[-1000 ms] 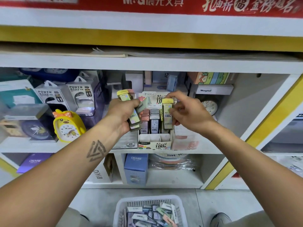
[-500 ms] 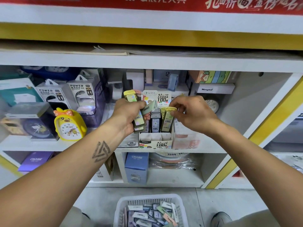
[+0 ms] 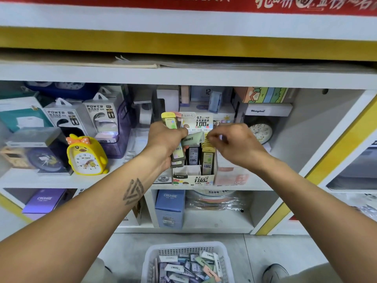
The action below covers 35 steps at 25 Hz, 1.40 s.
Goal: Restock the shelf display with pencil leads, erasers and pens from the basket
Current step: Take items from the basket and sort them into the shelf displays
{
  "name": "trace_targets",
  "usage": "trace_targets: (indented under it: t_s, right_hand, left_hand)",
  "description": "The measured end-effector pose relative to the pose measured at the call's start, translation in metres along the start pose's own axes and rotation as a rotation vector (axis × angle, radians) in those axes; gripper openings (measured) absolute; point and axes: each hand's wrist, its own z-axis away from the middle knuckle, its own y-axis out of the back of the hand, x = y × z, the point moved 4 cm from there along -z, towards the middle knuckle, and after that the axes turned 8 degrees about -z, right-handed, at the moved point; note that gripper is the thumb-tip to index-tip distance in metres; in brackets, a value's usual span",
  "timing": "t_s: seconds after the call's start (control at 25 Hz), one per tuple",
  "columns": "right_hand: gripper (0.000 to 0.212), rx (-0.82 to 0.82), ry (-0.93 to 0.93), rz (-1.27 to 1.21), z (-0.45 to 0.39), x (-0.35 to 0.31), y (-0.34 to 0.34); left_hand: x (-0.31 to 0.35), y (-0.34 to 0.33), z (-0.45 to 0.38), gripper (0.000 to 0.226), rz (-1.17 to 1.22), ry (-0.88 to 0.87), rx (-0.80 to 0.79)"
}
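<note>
Overhead, shelf edge near — left hand (gripping lead packs).

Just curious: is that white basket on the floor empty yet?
No. The basket holds a loose heap of small packets below its rim.

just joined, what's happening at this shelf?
A person is restocking the cardboard lead display box on the white shelf. The left hand grips a stack of pencil lead cases plus a green eraser. The right hand hovers, fingers curled, over the yellow-capped cases in the right slot. The white basket on the floor holds more stock.
</note>
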Motion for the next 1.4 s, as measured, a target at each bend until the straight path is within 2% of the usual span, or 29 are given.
trace_targets:
  t_s: [0.08,0.12,0.16,0.24,0.32,0.4,0.6,0.72,0.8,0.88,1.0,1.08,1.28,1.4]
  right_hand:
    - [0.024,-0.003,-0.159,-0.532,0.000,-0.003,0.003]
    - [0.027,-0.054,-0.209,-0.729,0.001,-0.007,0.002]
    - [0.027,-0.104,-0.226,-0.823,0.001,-0.011,-0.001]
    - [0.018,-0.137,-0.226,-0.853,0.001,-0.015,-0.006]
    - [0.011,-0.072,-0.267,-0.863,-0.003,-0.011,-0.004]
    - [0.011,-0.025,-0.288,-0.885,-0.006,-0.005,-0.001]
    - [0.015,-0.058,-0.248,-0.904,-0.015,-0.011,-0.008]
    - [0.012,-0.039,-0.198,-0.932,-0.027,-0.024,-0.019]
    - [0.016,-0.006,-0.156,-0.865,-0.036,-0.038,-0.031]
    - [0.018,0.042,-0.087,-0.663,-0.045,-0.052,-0.046]
    - [0.014,0.079,0.050,-0.269,-0.055,-0.070,-0.064]
    - [0.012,0.043,0.110,-0.120,-0.060,-0.079,-0.075]
    - [0.007,-0.120,0.064,-0.114,-0.059,-0.082,-0.116]
    - [0.007,-0.156,0.078,-0.123,-0.057,-0.078,-0.129]
  left_hand:
    - [0.002,-0.001,0.001,0.028,-0.048,-0.065,0.019]
    - [0.002,-0.001,0.001,0.028,-0.087,-0.090,0.039]
    - [0.003,-0.001,0.002,0.028,-0.118,-0.105,0.056]
    - [0.005,0.001,0.003,0.024,-0.110,-0.093,0.069]
    - [0.008,0.007,0.003,0.022,-0.027,-0.047,0.076]
    - [0.012,0.017,0.002,0.023,0.048,-0.011,0.070]
    - [0.011,0.049,-0.003,0.018,0.075,0.106,0.001]
    - [0.016,0.075,-0.009,0.022,0.104,0.109,0.026]
    - [0.017,0.098,-0.016,0.031,0.120,0.102,0.036]
    - [0.015,0.120,-0.020,0.033,0.099,0.117,0.027]
    - [0.012,0.141,-0.022,0.023,0.033,0.142,0.010]
    - [0.010,0.149,-0.020,0.015,-0.004,0.158,-0.014]
    - [0.007,0.157,-0.018,0.012,-0.059,0.153,-0.040]
    - [0.003,0.157,-0.018,0.015,-0.063,0.161,-0.074]
